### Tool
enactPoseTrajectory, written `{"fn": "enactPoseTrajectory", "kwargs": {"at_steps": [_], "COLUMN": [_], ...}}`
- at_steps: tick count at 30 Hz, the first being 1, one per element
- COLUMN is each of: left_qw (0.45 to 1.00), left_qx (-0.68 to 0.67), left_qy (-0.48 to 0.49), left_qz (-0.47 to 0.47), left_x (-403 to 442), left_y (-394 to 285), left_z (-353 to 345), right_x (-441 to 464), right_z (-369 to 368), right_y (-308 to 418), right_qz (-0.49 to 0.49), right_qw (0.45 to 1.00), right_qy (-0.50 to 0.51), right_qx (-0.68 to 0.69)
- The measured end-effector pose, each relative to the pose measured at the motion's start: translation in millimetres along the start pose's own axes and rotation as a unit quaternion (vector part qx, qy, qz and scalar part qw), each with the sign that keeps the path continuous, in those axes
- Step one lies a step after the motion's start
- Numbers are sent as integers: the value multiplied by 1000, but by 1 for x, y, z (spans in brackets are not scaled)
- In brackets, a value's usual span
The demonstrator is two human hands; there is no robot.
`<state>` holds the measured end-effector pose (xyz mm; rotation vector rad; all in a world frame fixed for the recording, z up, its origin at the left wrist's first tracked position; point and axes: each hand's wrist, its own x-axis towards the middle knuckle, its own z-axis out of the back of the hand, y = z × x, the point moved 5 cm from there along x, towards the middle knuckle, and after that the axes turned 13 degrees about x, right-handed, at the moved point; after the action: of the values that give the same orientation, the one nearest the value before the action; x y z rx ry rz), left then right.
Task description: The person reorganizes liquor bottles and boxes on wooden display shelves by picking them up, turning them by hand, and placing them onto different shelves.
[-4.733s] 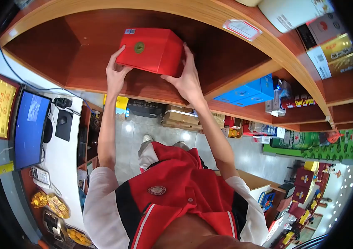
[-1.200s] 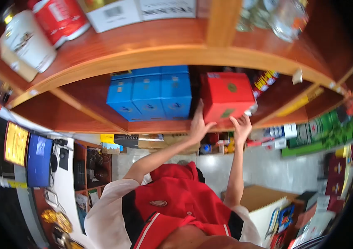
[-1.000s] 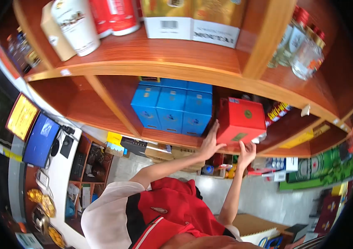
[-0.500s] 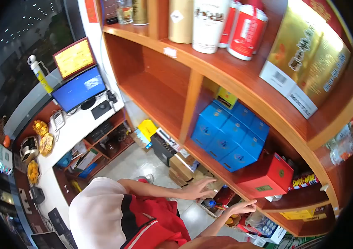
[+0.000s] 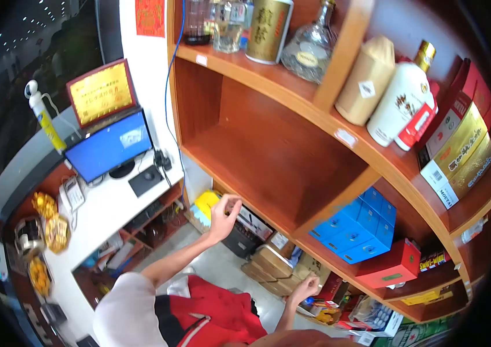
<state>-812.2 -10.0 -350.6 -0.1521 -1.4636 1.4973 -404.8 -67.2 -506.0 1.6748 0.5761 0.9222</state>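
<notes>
My left hand [image 5: 224, 218] is raised in front of the shelf unit, fingers curled towards the thumb, nothing visible in it. Lower and to the right, my right hand [image 5: 305, 287] is loosely closed and empty, over the floor goods and apart from the shelf. The red box [image 5: 394, 265] stands in a lower compartment, untouched, right of the stacked blue boxes [image 5: 358, 231]. Left of the divider, a wide wooden compartment [image 5: 268, 156] shows its bare back and base.
Bottles and gold boxes [image 5: 459, 156] stand on the upper shelf. At the left are a white desk [image 5: 112, 214], a monitor [image 5: 109, 147] and a framed gold plaque [image 5: 101, 92]. Cardboard boxes [image 5: 271, 263] lie on the floor below the shelves.
Both hands have let go of the red box, which now rests beside the blue boxes. My view has swung left, and my left hand has risen leftwards with its fingers curling in.
</notes>
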Motion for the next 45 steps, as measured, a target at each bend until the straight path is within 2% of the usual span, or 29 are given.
{"fn": "enactPoseTrajectory", "kwargs": {"at_steps": [1, 2, 3, 4, 5, 6, 7, 8, 10, 12, 14, 15, 18, 19, 20, 22, 25, 30, 33, 34, 36, 38, 40, 41, 43, 44, 45], "left_qw": [999, 998, 993, 987, 980, 975, 956, 962, 919, 918, 881, 945, 932, 955, 947, 947, 943, 939, 913, 913, 913, 925, 921, 923, 910, 914, 916], "left_qx": [-40, -20, -68, -118, -149, -118, -75, -59, -27, 9, 142, 88, 77, 62, 75, 166, 202, 170, 134, 136, 22, -47, -92, -89, -288, -286, -328], "left_qy": [-26, -42, -48, -59, -55, -56, -105, -98, -183, -201, -266, -115, -190, -121, -176, -159, -167, -188, -281, -282, -275, -252, -224, -227, -60, -64, -11], "left_qz": [-26, -48, -79, -97, -119, -182, -264, -249, -348, -343, -365, -293, -299, -263, -259, -223, -204, -234, -265, -261, -302, -281, -306, -299, -291, -282, -230], "left_x": [33, 68, 104, 138, 174, 209, 241, 267, 319, 361, 407, 418, 432, 438, 437, 444, 444, 441, 429, 424, 411, 390, 385, 380, 368, 358, 350], "left_y": [-8, -26, -42, -67, -85, -107, -134, -155, -189, -203, -216, -216, -226, -228, -228, -231, -231, -234, -236, -240, -250, -260, -256, -253, -242, -227, -209], "left_z": [18, 38, 52, 65, 73, 79, 86, 89, 83, 65, 42, 39, 27, 24, 20, 17, 12, 16, 34, 44, 69, 95, 117, 130, 142, 152, 157], "right_x": [-17, -39, -51, -67, -83, -99, -112, -122, -132, -137, -135, -131, -124, -120, -115, -107, -95, -76, -65, -62, -54, -44, -32, -29, -28, -32, -36], "right_z": [-34, -57, -75, -108, -128, -147, -160, -173, -193, -201, -209, -210, -217, -217, -217, -218, -220, -229, -241, -247, -267, -289, -318, -330, -360, -375, -391], "right_y": [11, 29, 8, 31, 40, 46, 55, 61, 84, 92, 93, 92, 89, 88, 86, 80, 71, 75, 95, 103, 128, 167, 230, 259, 312, 333, 348], "right_qz": [-28, -60, -77, -46, -91, -137, -140, -158, -156, -178, -184, -179, -179, -181, -180, -185, -179, -183, -153, -155, -94, -87, 86, 128, 225, 280, 305], "right_qw": [999, 997, 995, 995, 990, 981, 982, 975, 968, 963, 958, 960, 960, 961, 961, 961, 959, 954, 953, 953, 948, 945, 930, 922, 899, 884, 872], "right_qy": [7, 15, 64, 94, 107, 120, 111, 134, 178, 185, 196, 196, 187, 182, 179, 169, 168, 175, 200, 203, 250, 266, 292, 295, 284, 269, 275], "right_qx": [-17, -43, -23, -2, 31, 68, 66, 83, 88, 86, 97, 94, 106, 103, 107, 119, 142, 159, 165, 162, 171, 168, 208, 218, 244, 259, 269]}}
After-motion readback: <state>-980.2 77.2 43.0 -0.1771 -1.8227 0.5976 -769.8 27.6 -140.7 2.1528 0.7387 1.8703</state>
